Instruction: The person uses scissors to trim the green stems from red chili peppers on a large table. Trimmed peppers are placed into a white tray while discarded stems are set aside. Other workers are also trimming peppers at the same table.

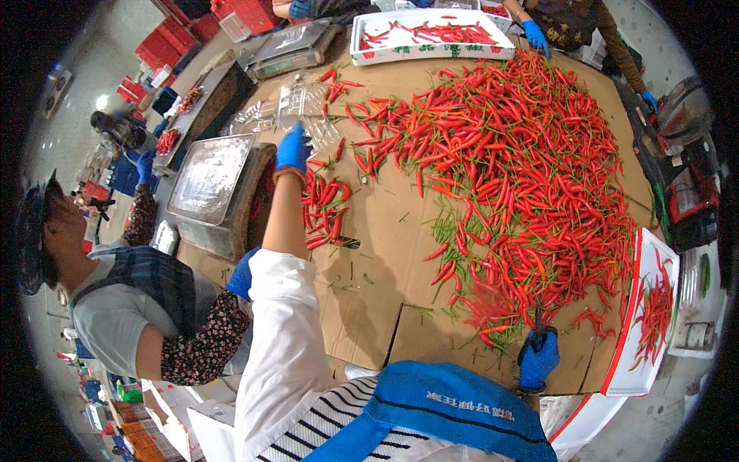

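My left hand, in a blue glove, is stretched far out at the edge of several clear plastic boxes. Its fingers overlap the nearest box, and whether they grip it is hidden. Close to my body, my gloved right hand holds black-handled scissors, blades pointing away from me. Just beyond the blades spreads a large heap of red chili peppers with green stems. A smaller group of chilies lies beside my left forearm. Cut green stems are scattered along the heap's near left side.
Cardboard covers the table. Scales stand at left beside a co-worker. A white foam tray of chilies is at the far side, another foam tray at right. Another person's gloved hand touches the heap's far edge.
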The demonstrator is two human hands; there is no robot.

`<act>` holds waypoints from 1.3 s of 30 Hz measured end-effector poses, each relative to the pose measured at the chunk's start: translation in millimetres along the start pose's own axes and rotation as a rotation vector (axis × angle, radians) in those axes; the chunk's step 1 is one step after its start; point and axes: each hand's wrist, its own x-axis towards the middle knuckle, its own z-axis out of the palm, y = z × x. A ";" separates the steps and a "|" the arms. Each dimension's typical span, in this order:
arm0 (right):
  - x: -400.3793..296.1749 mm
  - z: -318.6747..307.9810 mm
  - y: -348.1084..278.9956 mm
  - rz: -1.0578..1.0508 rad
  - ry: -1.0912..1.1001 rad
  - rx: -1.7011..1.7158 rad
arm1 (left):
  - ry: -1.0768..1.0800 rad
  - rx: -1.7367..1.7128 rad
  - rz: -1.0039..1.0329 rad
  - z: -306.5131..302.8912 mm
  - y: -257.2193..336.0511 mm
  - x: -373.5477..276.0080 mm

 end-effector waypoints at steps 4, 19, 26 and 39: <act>0.1 1.1 -2.8 -0.006 0.040 -0.004 | -0.044 1.216 0.235 44.6 -34.7 -14.2; 0.1 -3.5 -11.5 0.069 -0.031 0.095 | 0.073 0.770 0.808 228.9 -90.7 -184.3; -2.5 2.4 0.9 0.018 0.004 0.009 | -0.209 1.231 0.618 158.0 -19.5 -214.3; -2.1 1.5 -3.4 0.019 0.040 0.060 | -0.002 0.851 0.511 89.7 -17.9 -186.9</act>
